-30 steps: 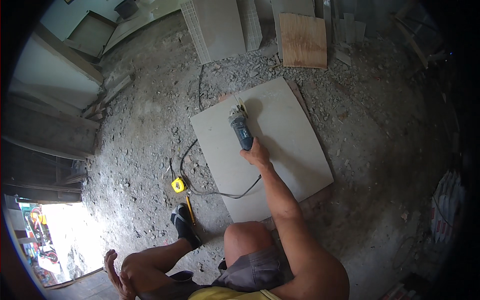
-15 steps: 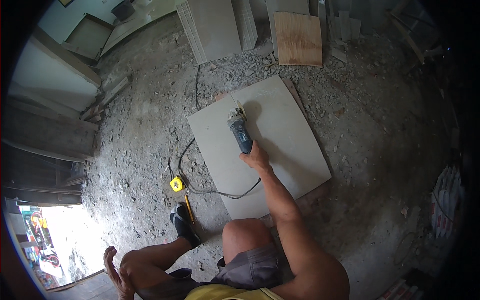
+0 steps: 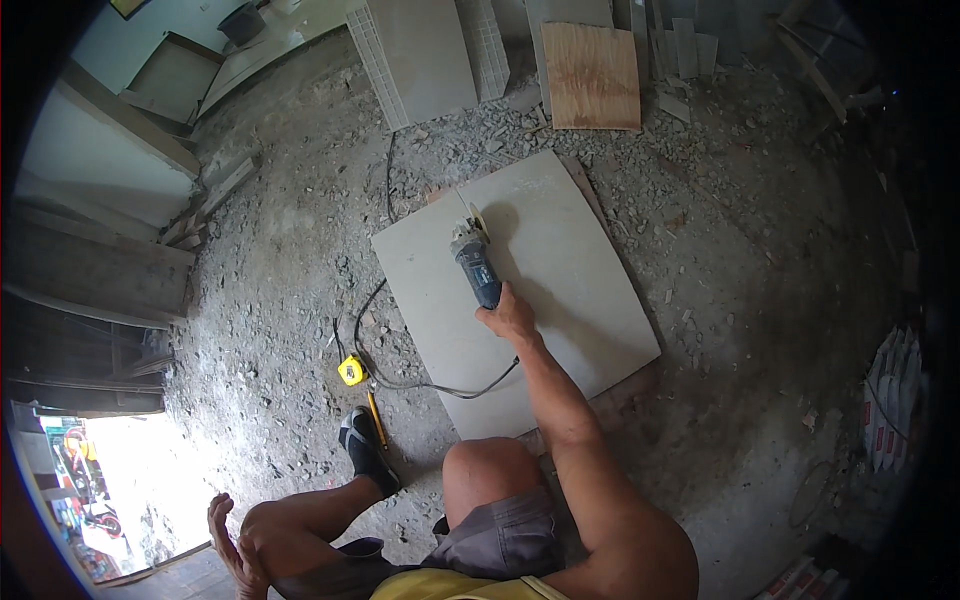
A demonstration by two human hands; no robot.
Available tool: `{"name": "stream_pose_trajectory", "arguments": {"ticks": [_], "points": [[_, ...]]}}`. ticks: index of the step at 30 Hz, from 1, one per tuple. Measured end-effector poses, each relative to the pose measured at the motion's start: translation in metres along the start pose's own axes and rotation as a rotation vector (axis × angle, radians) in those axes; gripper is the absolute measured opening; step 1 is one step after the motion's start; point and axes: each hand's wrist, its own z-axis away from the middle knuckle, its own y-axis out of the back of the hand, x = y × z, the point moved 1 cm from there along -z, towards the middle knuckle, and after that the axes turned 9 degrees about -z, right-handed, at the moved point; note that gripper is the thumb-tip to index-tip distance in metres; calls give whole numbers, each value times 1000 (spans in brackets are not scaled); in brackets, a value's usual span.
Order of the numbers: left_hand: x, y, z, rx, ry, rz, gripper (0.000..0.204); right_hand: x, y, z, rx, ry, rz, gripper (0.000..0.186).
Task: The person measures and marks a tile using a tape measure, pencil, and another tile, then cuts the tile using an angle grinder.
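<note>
An angle grinder [image 3: 476,268] with a dark blue body is in my right hand [image 3: 511,316], its rear end gripped by my wrapped fingers. The grinder's disc stands at the far part of a large pale tile [image 3: 560,290], along a thin line that runs in from the tile's far edge. A black cord [image 3: 440,388] trails from the grinder's rear over the tile and the ground. My left hand [image 3: 232,545] rests by my left knee, fingers extended and nothing in it.
A yellow tape measure [image 3: 352,370] and a yellow pencil [image 3: 377,419] lie on the gritty floor by my left shoe [image 3: 362,450]. Tiles [image 3: 425,60] and a wooden board [image 3: 593,78] lean at the far side above rubble. White bags [image 3: 890,405] sit at the right.
The whole view has shifted slightly. The grinder and my right hand stay in almost the same place on the tile, and my left hand has not moved.
</note>
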Motion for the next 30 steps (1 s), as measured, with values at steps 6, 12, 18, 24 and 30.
{"name": "stream_pose_trajectory", "arguments": {"ticks": [6,12,18,24,30], "points": [[8,0,0,0,22,6,74,-2,1,-7,-5,7,-5,82],[11,1,1,-10,32,6,76,-14,1,-28,-16,4,-4,82],[6,0,11,-6,59,5,77,-25,-2,-45,-33,-2,-9,82],[5,0,15,21,74,-2,76,-30,-3,-52,-23,16,7,80],[7,1,11,7,49,-12,74,-29,-5,-54,-23,4,4,78]]}}
